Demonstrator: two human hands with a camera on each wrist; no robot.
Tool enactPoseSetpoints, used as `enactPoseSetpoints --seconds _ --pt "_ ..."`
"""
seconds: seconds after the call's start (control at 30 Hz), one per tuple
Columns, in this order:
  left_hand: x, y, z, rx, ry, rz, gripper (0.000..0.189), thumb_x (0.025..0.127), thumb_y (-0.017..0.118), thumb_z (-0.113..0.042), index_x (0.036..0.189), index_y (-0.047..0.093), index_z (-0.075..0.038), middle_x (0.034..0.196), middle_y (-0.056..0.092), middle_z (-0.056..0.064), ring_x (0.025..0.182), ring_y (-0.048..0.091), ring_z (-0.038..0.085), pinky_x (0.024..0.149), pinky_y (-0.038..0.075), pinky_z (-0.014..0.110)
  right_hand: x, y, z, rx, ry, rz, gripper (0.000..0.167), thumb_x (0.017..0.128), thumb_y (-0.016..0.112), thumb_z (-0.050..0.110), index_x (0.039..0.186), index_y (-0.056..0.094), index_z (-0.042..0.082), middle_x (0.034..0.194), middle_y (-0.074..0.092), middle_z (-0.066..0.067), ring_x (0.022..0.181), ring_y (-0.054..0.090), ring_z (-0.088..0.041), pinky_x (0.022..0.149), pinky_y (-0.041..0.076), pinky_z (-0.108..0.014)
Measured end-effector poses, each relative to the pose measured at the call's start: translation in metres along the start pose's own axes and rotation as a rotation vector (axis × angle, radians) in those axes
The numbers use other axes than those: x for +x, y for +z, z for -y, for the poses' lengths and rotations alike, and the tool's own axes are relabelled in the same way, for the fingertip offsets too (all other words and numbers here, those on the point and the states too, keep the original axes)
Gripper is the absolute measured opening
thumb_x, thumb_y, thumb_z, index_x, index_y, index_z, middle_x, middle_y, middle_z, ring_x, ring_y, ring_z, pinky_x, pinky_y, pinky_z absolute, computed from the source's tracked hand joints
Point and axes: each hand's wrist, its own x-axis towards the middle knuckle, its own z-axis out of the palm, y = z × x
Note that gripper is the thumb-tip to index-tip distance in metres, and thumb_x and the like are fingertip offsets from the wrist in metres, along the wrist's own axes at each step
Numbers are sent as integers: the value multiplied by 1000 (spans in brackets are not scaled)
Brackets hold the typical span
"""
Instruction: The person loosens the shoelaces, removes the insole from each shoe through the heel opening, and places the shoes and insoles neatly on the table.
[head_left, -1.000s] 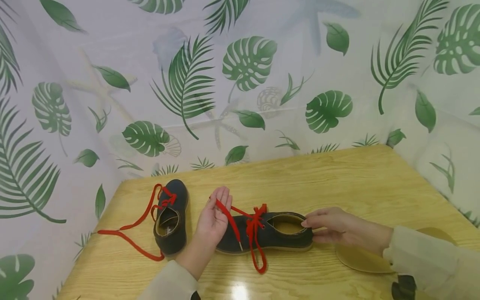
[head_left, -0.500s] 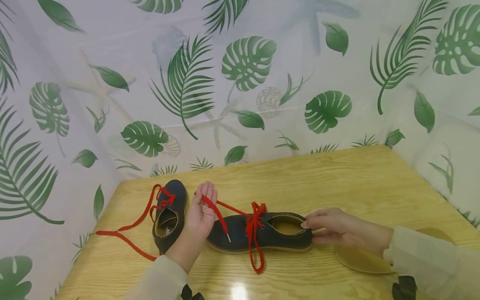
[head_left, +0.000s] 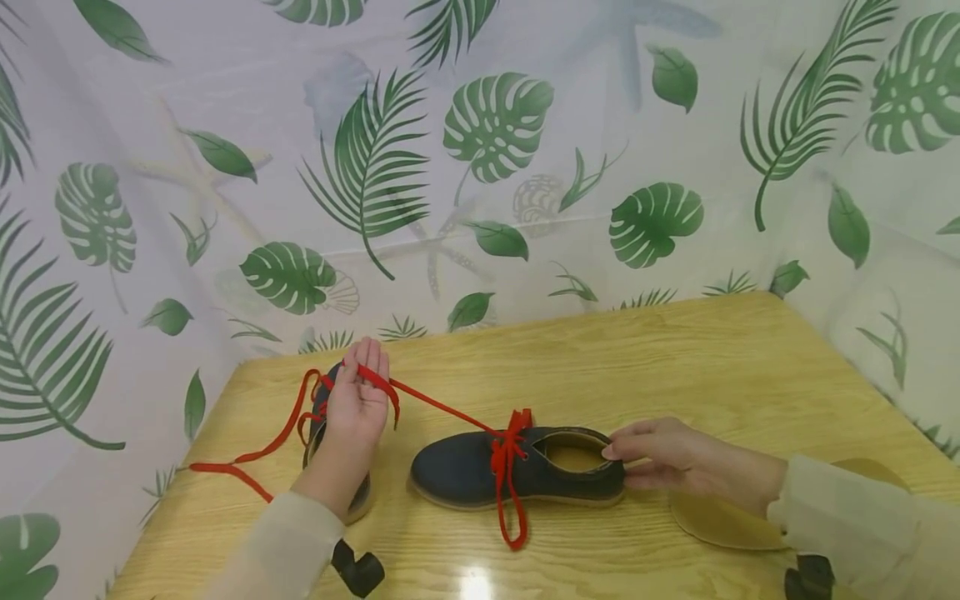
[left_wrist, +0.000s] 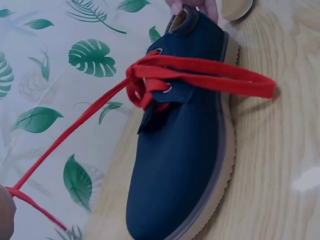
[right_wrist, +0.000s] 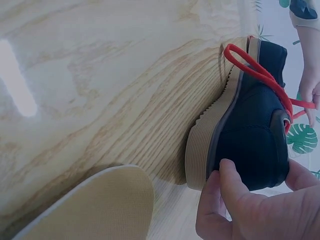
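A dark navy shoe lies on its sole, toe to the left, with a red lace bow across its front. My right hand grips its heel, thumb at the collar. In the right wrist view, the fingers pinch the heel's back. My left hand, palm up, pinches one end of the red shoelace between thumb and fingers. That lace runs taut from the bow, and its tip hangs past the fingers. One loop of the bow droops over the shoe's side.
A second navy shoe stands at the left, partly hidden behind my left hand; its loose red laces spread leftward. A tan insole lies under the right forearm. Leaf-printed cloth hangs behind the wooden table.
My left hand has moved left and away from me, drawing the lace end out longer and straighter, and now overlaps the second shoe. The right hand stays at the heel.
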Motion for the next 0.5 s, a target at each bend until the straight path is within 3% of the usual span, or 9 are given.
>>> enactPoseSetpoints --seconds 0.17,0.5 --pt "4 4 -12 26 20 -32 49 101 38 -18 150 29 -23 151 35 -6 137 35 9 111 28 26 0 0 -1 9 3 6 39 87 65 8 120 52 -8 101 55 -12 85 65 -19 78 56 -33" --pt "13 1 -50 -76 89 -40 48 102 33 -19 149 28 -29 151 34 -10 137 32 5 113 23 21 0 -1 -1 12 12 2 49 87 65 7 128 45 -12 104 54 -14 84 65 -17 77 56 -33"
